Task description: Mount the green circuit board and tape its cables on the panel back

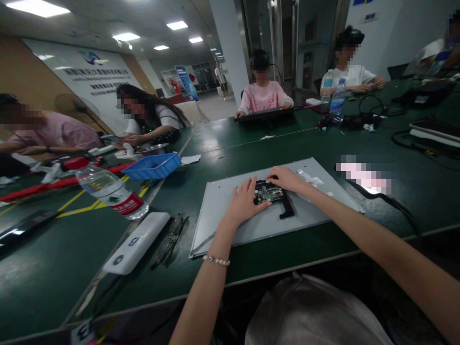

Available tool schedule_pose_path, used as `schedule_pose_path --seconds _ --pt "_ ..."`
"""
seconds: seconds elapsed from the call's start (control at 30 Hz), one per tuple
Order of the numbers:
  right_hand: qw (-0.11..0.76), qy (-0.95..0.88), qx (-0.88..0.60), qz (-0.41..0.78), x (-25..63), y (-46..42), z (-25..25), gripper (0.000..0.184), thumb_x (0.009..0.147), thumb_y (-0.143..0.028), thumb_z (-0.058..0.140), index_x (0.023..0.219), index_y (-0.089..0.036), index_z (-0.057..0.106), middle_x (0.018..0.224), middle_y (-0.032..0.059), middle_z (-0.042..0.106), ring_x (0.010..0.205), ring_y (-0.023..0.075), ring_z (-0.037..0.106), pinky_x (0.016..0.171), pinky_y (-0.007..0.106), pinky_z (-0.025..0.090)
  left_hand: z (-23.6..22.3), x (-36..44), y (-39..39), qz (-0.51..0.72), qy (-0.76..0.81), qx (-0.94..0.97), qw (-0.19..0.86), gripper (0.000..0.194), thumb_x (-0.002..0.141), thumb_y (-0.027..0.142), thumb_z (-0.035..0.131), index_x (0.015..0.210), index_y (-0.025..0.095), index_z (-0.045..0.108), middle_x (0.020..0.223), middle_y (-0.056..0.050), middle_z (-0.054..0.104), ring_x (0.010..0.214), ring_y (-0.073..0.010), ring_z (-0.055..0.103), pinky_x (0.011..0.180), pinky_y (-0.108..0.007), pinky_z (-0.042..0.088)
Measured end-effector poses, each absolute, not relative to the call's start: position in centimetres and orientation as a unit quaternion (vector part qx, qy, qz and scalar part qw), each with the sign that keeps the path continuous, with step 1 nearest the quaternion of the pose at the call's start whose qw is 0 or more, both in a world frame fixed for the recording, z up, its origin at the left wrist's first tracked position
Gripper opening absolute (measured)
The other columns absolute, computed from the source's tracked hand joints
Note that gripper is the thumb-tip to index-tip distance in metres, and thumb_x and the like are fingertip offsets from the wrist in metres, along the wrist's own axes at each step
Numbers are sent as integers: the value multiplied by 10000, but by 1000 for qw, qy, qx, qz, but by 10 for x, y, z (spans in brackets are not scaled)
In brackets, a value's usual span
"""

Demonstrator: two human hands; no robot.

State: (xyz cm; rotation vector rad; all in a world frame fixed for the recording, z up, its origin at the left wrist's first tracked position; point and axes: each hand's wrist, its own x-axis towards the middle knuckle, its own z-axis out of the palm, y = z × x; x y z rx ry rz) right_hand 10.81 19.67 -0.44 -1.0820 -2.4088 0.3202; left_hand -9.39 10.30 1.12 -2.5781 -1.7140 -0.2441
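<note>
A thin grey flat panel (223, 215) lies on the green table in front of me. On its middle sits a small green circuit board (265, 193) with a black bracket (288, 208) along its right side. My left hand (243, 203) rests over the board's left end, its fingers stretched out and the thumb apart along the near edge. At the far right corner of the board, my right hand (286, 180) has its fingers bent and drawn together on the edge. What lies exactly under those fingertips is hidden. Pale tape (315, 181) is stuck on the panel beyond my right hand.
Left of the panel lie folded glasses (172, 237), a white power bank (138, 242), a tilted water bottle (113, 191) and a blue plastic tray (154, 166). A blurred bright device (364, 175) with a black cable is on the right. Several people sit around the table.
</note>
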Motion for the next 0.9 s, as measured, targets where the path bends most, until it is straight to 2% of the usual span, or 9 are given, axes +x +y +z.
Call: schedule_pose_path --seconds 0.1,0.23,0.5,0.67,0.9 --pt "240 -876 -403 111 108 198 -6 209 891 -167 549 953 -163 749 996 90 715 976 200 622 880 273 424 11 -94 103 -82 -550 -831 18 962 824 716 434 1526 158 86 1545 -191 253 1411 -329 261 1121 -548 211" --pt "241 -878 -399 109 108 195 -5 205 894 -241 567 940 -159 748 963 93 712 932 201 627 843 270 435 10 -94 104 -86 -548 -832 18 959 824 717 434 1526 164 85 1546 -188 252 1413 -329 257 1121 -554 211" --pt "228 -883 -393 114 105 196 -4 215 888 -286 588 983 -170 742 994 91 709 953 203 619 864 279 433 8 -95 104 -83 -549 -831 21 963 822 712 440 1524 152 94 1544 -197 250 1422 -332 236 1123 -546 208" --pt "219 -880 -407 110 106 194 -2 230 916 -204 526 995 -167 738 1027 88 705 996 196 616 898 271 425 9 -94 104 -81 -551 -830 21 960 826 712 430 1525 149 90 1545 -193 250 1426 -326 227 1126 -551 201" --pt "228 -862 -447 73 109 188 5 306 937 -167 463 1146 -186 685 1128 84 698 1054 205 619 918 279 433 10 -93 103 -74 -555 -828 20 971 825 726 410 1529 153 68 1555 -186 229 1437 -325 199 1133 -554 179"
